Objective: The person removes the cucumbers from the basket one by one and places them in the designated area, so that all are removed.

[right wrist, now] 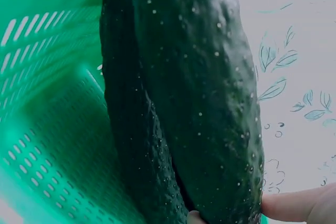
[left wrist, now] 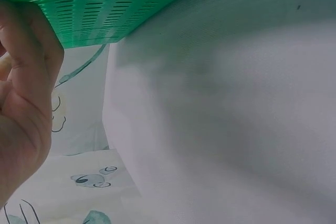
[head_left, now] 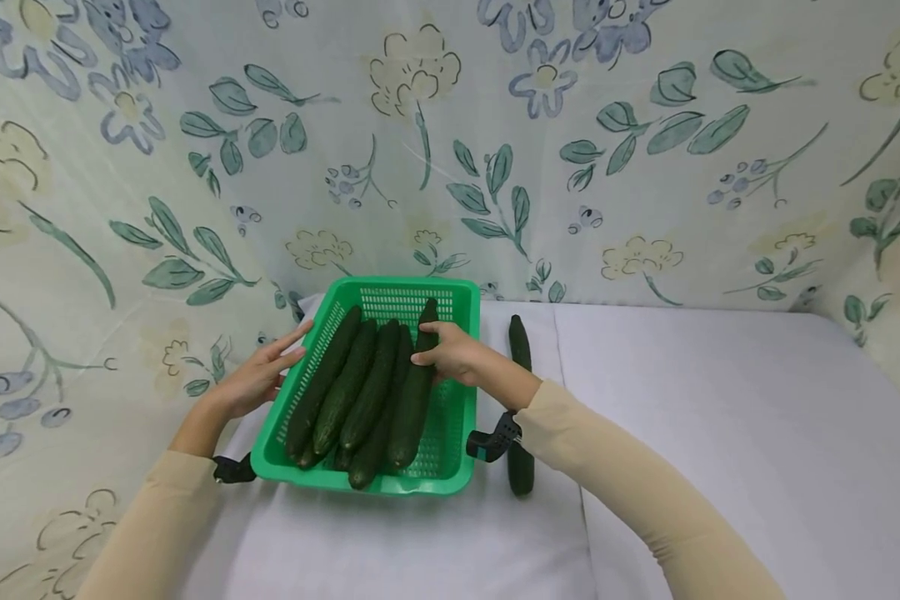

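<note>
A green plastic basket (head_left: 461,417) with slotted walls holds several long dark-green cucumbers (head_left: 337,392), lying side by side lengthwise. My left hand (head_left: 258,379) grips the basket's left side, its fingertips at the rim. In the left wrist view, the curled fingers of that hand (left wrist: 26,77) lie against the outer wall. My right hand (head_left: 453,350) reaches over the right rim and holds the rightmost cucumber (head_left: 412,408) near its far end. Close up in the right wrist view, this cucumber (right wrist: 199,87) shows a bumpy skin, with fingertips at its lower end.
One more cucumber (head_left: 521,475) lies on the white-covered table (head_left: 705,433) just right of the basket, partly behind my right forearm. A floral curtain (head_left: 390,150) hangs along the back and left side. Black wrist straps (head_left: 495,437) sit close to the basket.
</note>
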`<state>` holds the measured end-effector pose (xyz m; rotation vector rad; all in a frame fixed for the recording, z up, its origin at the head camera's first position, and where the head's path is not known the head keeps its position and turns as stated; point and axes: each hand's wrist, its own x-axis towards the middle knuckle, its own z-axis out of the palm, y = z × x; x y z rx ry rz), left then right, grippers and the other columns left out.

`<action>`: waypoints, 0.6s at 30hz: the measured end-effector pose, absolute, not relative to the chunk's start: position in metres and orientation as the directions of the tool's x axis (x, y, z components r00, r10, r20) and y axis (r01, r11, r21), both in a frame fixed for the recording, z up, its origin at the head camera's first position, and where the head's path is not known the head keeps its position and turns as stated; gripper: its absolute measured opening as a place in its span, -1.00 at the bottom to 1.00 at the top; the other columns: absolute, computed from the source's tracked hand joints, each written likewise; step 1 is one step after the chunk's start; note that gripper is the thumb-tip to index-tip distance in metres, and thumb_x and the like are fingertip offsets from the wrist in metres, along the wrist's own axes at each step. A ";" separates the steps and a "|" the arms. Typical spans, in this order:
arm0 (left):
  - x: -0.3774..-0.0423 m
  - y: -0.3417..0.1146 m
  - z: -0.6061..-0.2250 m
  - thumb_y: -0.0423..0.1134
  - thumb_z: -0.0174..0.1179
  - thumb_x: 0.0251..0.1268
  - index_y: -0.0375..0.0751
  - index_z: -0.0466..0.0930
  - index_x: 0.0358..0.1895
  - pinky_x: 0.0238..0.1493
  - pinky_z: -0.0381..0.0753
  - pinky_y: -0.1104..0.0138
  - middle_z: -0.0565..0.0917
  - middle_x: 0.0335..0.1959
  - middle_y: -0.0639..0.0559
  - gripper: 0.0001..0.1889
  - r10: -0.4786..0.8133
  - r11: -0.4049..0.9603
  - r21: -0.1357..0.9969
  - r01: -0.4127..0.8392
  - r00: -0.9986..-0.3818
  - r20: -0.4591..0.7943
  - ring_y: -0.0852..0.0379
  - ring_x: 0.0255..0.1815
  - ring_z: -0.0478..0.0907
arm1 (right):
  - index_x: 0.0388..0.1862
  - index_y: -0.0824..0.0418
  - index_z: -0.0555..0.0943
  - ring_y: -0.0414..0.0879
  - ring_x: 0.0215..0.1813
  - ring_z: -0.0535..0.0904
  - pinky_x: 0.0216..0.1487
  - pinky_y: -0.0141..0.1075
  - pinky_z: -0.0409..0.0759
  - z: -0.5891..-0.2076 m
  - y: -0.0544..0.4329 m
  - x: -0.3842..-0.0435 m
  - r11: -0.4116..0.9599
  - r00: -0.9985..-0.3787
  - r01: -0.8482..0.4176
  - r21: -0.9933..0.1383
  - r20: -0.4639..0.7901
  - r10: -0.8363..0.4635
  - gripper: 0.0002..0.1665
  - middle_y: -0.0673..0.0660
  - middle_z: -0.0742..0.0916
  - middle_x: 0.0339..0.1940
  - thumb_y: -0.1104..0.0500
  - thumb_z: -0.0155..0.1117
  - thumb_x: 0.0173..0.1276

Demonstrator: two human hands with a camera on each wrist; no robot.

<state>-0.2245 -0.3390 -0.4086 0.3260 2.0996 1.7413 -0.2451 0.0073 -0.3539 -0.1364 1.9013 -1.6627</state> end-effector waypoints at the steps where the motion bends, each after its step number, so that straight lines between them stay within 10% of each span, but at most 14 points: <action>1: -0.224 -0.339 -0.408 -0.11 -0.24 0.70 0.14 -0.22 0.65 -0.46 0.55 0.39 0.61 0.09 0.15 -0.40 0.420 0.198 0.978 -0.066 -0.896 -0.145 0.25 -0.48 0.54 | 0.61 0.23 0.08 0.20 0.29 0.46 0.13 0.08 0.55 -0.354 0.009 -0.245 0.205 -0.811 0.305 -0.930 -0.367 -0.456 -0.18 0.32 -0.02 0.61 0.45 0.16 0.47; 9: -0.224 -0.339 -0.408 -0.14 -0.27 0.71 0.12 -0.25 0.65 -0.44 0.58 0.38 0.61 0.14 0.13 -0.40 0.443 0.167 0.983 -0.071 -0.886 -0.139 0.26 -0.48 0.56 | 0.60 0.15 0.16 -0.10 -0.41 0.51 -0.18 -0.19 0.62 -0.350 0.027 -0.247 0.136 -0.800 0.311 -0.941 -0.337 -0.497 -0.21 0.40 0.36 0.31 0.41 0.17 0.48; 18: -0.223 -0.338 -0.408 -0.16 -0.27 0.71 0.09 -0.24 0.65 -0.50 0.51 0.41 0.62 0.10 0.12 -0.40 0.435 0.177 0.983 -0.056 -0.891 -0.129 0.26 -0.53 0.51 | 0.59 0.09 0.23 -0.11 -0.40 0.46 -0.30 -0.29 0.56 -0.342 0.048 -0.243 0.101 -0.821 0.237 -0.966 -0.254 -0.511 -0.22 0.38 0.29 0.23 0.39 0.21 0.46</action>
